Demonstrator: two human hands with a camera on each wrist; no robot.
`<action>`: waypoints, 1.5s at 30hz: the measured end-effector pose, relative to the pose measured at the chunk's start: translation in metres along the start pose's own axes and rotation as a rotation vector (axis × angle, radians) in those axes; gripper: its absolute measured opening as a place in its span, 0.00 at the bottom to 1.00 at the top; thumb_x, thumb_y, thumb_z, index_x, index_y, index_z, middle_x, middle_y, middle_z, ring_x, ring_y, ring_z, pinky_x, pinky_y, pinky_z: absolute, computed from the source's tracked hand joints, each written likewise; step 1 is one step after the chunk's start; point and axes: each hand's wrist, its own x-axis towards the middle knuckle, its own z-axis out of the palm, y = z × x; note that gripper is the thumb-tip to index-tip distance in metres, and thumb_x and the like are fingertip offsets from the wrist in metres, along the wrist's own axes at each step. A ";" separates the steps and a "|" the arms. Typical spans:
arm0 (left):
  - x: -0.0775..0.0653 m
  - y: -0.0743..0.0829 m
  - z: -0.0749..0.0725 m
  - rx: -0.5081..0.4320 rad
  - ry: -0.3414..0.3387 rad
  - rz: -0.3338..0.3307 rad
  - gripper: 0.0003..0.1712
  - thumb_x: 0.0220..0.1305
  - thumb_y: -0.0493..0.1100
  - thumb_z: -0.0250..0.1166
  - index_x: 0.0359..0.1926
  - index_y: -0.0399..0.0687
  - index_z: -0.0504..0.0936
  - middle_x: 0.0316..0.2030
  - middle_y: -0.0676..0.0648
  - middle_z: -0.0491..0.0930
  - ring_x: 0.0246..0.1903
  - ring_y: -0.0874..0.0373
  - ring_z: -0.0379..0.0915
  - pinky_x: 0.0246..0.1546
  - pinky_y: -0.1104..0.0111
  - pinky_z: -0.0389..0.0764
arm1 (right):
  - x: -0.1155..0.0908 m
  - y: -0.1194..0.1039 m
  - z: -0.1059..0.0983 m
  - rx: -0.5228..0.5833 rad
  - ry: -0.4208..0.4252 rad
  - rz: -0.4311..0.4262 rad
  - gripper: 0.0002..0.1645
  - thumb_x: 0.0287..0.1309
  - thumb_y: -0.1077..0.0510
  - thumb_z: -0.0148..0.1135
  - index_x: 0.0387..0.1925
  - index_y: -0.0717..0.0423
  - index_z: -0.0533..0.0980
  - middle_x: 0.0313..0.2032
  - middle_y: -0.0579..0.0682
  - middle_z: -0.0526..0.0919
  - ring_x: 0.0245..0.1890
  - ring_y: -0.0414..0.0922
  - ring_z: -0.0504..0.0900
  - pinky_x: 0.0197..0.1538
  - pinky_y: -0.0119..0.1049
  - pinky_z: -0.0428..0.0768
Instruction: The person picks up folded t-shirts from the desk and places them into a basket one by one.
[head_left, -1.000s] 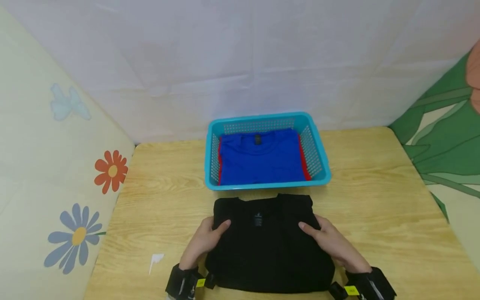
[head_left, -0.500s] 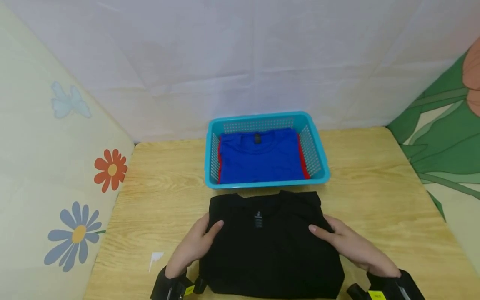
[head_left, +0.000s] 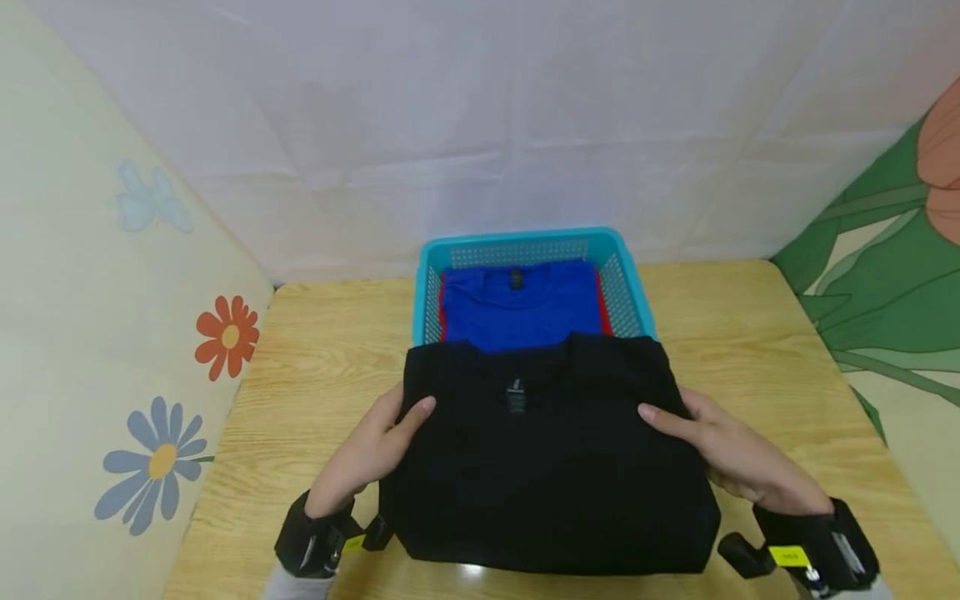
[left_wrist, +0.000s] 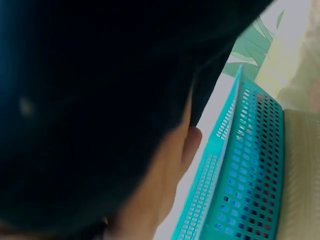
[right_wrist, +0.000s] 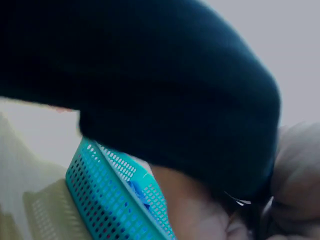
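Note:
A folded black T-shirt [head_left: 547, 475] is held by its two sides, its neckline and small label facing up. My left hand [head_left: 382, 442] grips the left edge, thumb on top and fingers underneath. On the right edge my right hand [head_left: 727, 442] grips it the same way. The shirt overlaps the front of a turquoise plastic basket [head_left: 422, 292] in the head view. Inside the basket lies a folded blue T-shirt [head_left: 525, 304], with a red garment [head_left: 604, 308] showing at its sides. Both wrist views show the black cloth close up, above the basket's perforated wall [left_wrist: 250, 165].
The basket stands on a wooden table [head_left: 330, 358] near the white sheet [head_left: 450, 108] at the back. Painted walls [head_left: 67, 333] flank the table left and right. Each wrist wears a black strap [head_left: 315, 533] with a small camera.
The black T-shirt has risen and moved forward in both hands, from just in front of the basket to overlapping its front rim. The hands have moved apart in the view.

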 end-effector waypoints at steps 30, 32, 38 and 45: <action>0.146 0.000 -0.066 -0.346 -0.045 -0.253 0.32 0.77 0.57 0.49 0.76 0.60 0.54 0.64 0.42 0.73 0.55 0.46 0.79 0.48 0.56 0.85 | 0.110 -0.083 -0.083 -0.112 0.197 0.024 0.51 0.73 0.43 0.51 0.75 0.24 0.25 0.80 0.59 0.38 0.53 0.42 0.84 0.53 0.39 0.84; 0.154 -0.002 -0.068 -0.347 -0.047 -0.256 0.33 0.78 0.56 0.49 0.77 0.59 0.52 0.65 0.42 0.72 0.57 0.44 0.78 0.50 0.56 0.84 | 0.118 -0.084 -0.090 -0.140 0.210 0.033 0.52 0.73 0.42 0.51 0.75 0.24 0.23 0.80 0.57 0.37 0.52 0.39 0.83 0.52 0.36 0.83; 0.175 -0.006 -0.071 -0.329 -0.050 -0.259 0.35 0.78 0.56 0.47 0.79 0.61 0.46 0.70 0.43 0.66 0.65 0.45 0.71 0.61 0.53 0.77 | 0.139 -0.084 -0.109 -0.087 0.165 0.027 0.51 0.75 0.47 0.49 0.75 0.27 0.21 0.79 0.58 0.43 0.54 0.39 0.83 0.54 0.39 0.83; 0.188 -0.013 -0.072 -0.264 -0.059 -0.250 0.34 0.79 0.53 0.45 0.79 0.56 0.46 0.76 0.46 0.57 0.73 0.46 0.58 0.71 0.51 0.65 | 0.154 -0.082 -0.120 -0.160 0.205 0.065 0.56 0.73 0.43 0.52 0.75 0.32 0.18 0.79 0.59 0.40 0.51 0.35 0.82 0.56 0.37 0.82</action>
